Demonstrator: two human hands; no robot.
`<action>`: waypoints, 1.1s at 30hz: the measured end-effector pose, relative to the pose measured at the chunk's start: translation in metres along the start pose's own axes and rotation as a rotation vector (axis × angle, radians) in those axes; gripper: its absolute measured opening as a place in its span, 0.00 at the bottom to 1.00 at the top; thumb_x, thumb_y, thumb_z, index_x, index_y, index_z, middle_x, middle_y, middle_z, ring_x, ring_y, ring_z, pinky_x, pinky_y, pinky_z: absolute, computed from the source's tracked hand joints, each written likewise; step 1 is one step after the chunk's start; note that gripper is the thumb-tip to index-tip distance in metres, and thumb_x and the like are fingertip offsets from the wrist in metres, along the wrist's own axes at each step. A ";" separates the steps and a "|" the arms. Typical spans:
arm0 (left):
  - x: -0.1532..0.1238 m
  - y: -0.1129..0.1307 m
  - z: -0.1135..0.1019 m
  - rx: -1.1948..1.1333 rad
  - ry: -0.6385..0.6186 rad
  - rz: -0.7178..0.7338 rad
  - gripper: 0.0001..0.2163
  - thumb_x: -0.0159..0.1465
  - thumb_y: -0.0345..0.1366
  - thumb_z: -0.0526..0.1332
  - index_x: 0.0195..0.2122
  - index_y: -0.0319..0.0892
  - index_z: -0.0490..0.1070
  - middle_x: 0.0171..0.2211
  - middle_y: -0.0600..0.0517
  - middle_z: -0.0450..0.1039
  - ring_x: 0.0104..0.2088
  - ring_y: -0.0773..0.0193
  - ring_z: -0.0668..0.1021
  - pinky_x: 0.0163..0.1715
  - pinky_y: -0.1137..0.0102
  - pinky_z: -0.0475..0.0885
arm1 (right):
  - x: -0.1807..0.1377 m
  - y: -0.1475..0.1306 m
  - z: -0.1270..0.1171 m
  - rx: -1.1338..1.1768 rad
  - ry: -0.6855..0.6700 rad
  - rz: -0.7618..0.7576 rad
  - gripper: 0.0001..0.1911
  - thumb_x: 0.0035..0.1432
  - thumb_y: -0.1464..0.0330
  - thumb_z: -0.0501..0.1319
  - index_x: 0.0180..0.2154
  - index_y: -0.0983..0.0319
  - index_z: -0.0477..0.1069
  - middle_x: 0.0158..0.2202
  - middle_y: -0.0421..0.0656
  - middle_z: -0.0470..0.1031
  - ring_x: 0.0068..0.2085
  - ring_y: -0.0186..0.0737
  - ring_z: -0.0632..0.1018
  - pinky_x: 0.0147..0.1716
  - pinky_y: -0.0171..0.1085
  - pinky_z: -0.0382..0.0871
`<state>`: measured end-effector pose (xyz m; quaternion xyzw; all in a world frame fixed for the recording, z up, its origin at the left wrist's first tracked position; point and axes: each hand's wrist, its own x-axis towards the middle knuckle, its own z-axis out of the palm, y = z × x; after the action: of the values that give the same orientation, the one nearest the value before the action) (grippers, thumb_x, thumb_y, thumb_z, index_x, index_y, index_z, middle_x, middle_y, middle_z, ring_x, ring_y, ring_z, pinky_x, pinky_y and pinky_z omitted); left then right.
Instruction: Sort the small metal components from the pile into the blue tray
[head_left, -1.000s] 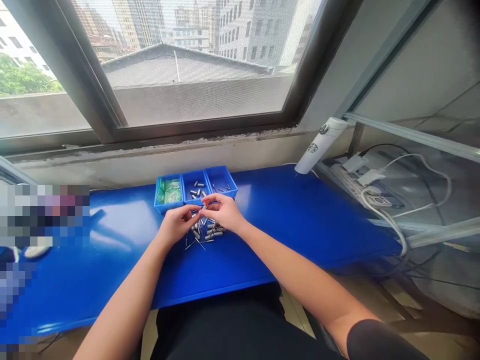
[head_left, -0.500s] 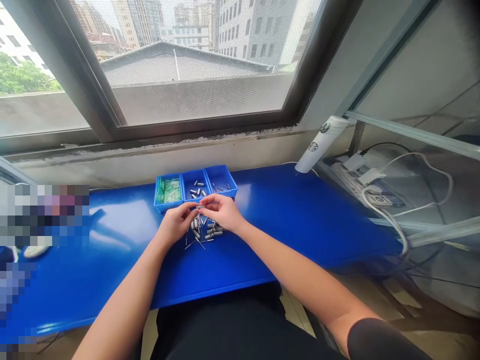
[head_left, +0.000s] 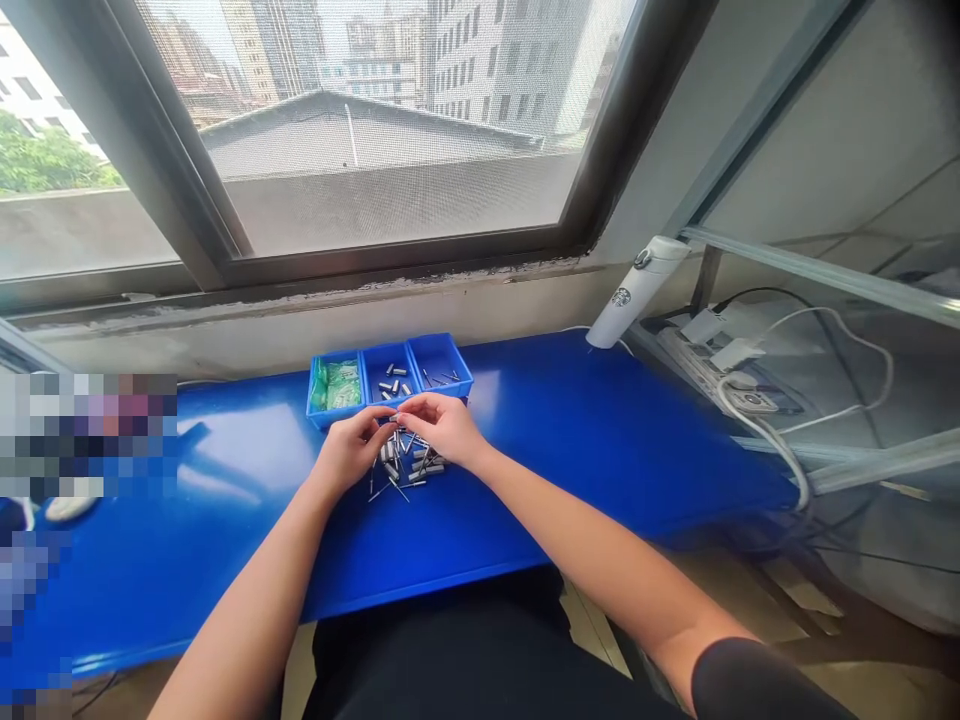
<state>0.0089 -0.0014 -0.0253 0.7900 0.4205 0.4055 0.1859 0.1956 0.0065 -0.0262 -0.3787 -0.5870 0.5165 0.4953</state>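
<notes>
My left hand (head_left: 351, 444) and my right hand (head_left: 448, 428) meet fingertip to fingertip, both closed on a small grey metal cylinder (head_left: 394, 418), mostly hidden by the fingers. Beneath them on the blue table, a loose pile of metal cylinders (head_left: 426, 469) and thin metal pins (head_left: 380, 490) is partly covered by my hands. Just behind stands a blue three-compartment box (head_left: 363, 380). Its left compartment holds a green plastic bag (head_left: 339, 386), the middle one several short cylinders (head_left: 395, 388), and the right one a few thin pins (head_left: 441, 378).
A white flask (head_left: 636, 292) stands at the table's back right. Beyond it, white cables and plugs (head_left: 735, 352) lie by a metal frame (head_left: 832, 270). A window (head_left: 390, 200) rises behind the blue table (head_left: 600, 430). The far left is pixelated.
Both hands stay together above the pile, with only slight finger movement. The grey cylinder between the fingertips shows less now. The whole view has shifted slightly.
</notes>
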 end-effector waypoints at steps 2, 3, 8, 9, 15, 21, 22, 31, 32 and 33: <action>0.000 -0.001 0.000 0.019 -0.007 -0.007 0.12 0.66 0.43 0.60 0.44 0.41 0.75 0.18 0.59 0.64 0.17 0.73 0.64 0.20 0.77 0.62 | 0.000 0.000 -0.001 -0.041 -0.017 -0.010 0.15 0.50 0.59 0.69 0.36 0.62 0.76 0.33 0.43 0.80 0.34 0.39 0.80 0.37 0.39 0.76; 0.000 -0.002 -0.001 0.027 -0.012 -0.012 0.12 0.67 0.43 0.59 0.44 0.41 0.75 0.18 0.59 0.65 0.17 0.72 0.65 0.20 0.77 0.62 | 0.000 0.000 -0.001 -0.062 -0.025 -0.017 0.15 0.50 0.60 0.69 0.37 0.62 0.76 0.33 0.43 0.80 0.34 0.39 0.80 0.37 0.39 0.76; 0.001 -0.006 -0.002 0.046 -0.048 -0.033 0.13 0.68 0.43 0.57 0.42 0.40 0.75 0.21 0.56 0.72 0.20 0.70 0.71 0.22 0.76 0.65 | -0.002 -0.001 -0.001 -0.096 -0.024 -0.033 0.15 0.51 0.61 0.68 0.39 0.63 0.76 0.35 0.46 0.80 0.35 0.41 0.80 0.38 0.41 0.75; 0.001 -0.006 -0.003 0.051 -0.053 -0.033 0.13 0.68 0.43 0.57 0.41 0.40 0.76 0.22 0.55 0.73 0.21 0.69 0.71 0.22 0.76 0.66 | -0.002 -0.001 -0.001 -0.093 -0.022 -0.030 0.16 0.51 0.60 0.68 0.39 0.63 0.76 0.35 0.46 0.80 0.36 0.41 0.80 0.39 0.41 0.75; 0.001 -0.002 -0.001 0.010 -0.018 -0.036 0.14 0.66 0.43 0.60 0.47 0.40 0.75 0.18 0.59 0.66 0.18 0.72 0.66 0.20 0.77 0.63 | 0.000 -0.001 0.000 -0.030 0.003 0.017 0.16 0.51 0.58 0.68 0.38 0.63 0.77 0.34 0.45 0.80 0.35 0.40 0.80 0.38 0.40 0.75; 0.000 -0.003 0.000 0.010 0.021 -0.008 0.13 0.66 0.43 0.61 0.44 0.40 0.76 0.18 0.59 0.65 0.18 0.73 0.65 0.20 0.77 0.62 | -0.001 -0.004 0.000 -0.046 -0.002 0.006 0.15 0.51 0.59 0.68 0.37 0.62 0.77 0.33 0.44 0.80 0.34 0.40 0.80 0.37 0.39 0.75; 0.000 -0.003 -0.001 0.017 0.014 -0.007 0.12 0.66 0.43 0.61 0.43 0.40 0.76 0.18 0.58 0.66 0.18 0.72 0.66 0.20 0.77 0.63 | -0.002 -0.005 0.000 -0.062 0.001 -0.002 0.15 0.51 0.59 0.68 0.37 0.62 0.77 0.33 0.44 0.80 0.34 0.40 0.81 0.37 0.39 0.75; 0.001 -0.006 -0.003 0.074 -0.041 0.003 0.13 0.69 0.42 0.56 0.39 0.40 0.78 0.23 0.54 0.74 0.22 0.69 0.72 0.23 0.75 0.66 | -0.002 -0.001 -0.001 -0.067 -0.038 -0.034 0.17 0.53 0.58 0.67 0.41 0.62 0.77 0.36 0.45 0.81 0.38 0.42 0.81 0.42 0.42 0.76; 0.001 -0.005 -0.002 0.069 -0.034 -0.004 0.13 0.68 0.42 0.57 0.39 0.40 0.78 0.22 0.55 0.72 0.21 0.70 0.71 0.23 0.76 0.65 | -0.001 0.000 -0.001 -0.058 -0.031 -0.023 0.17 0.53 0.58 0.67 0.40 0.62 0.77 0.36 0.45 0.81 0.37 0.42 0.81 0.42 0.42 0.76; 0.000 -0.005 -0.001 0.063 -0.022 -0.012 0.12 0.67 0.43 0.58 0.40 0.40 0.77 0.21 0.56 0.70 0.20 0.70 0.69 0.22 0.76 0.64 | -0.001 0.000 -0.001 -0.049 -0.024 -0.011 0.17 0.53 0.58 0.67 0.40 0.62 0.77 0.35 0.46 0.81 0.37 0.41 0.81 0.42 0.42 0.76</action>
<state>0.0055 0.0015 -0.0272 0.7975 0.4355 0.3822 0.1682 0.1965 0.0060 -0.0268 -0.3813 -0.6075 0.5037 0.4816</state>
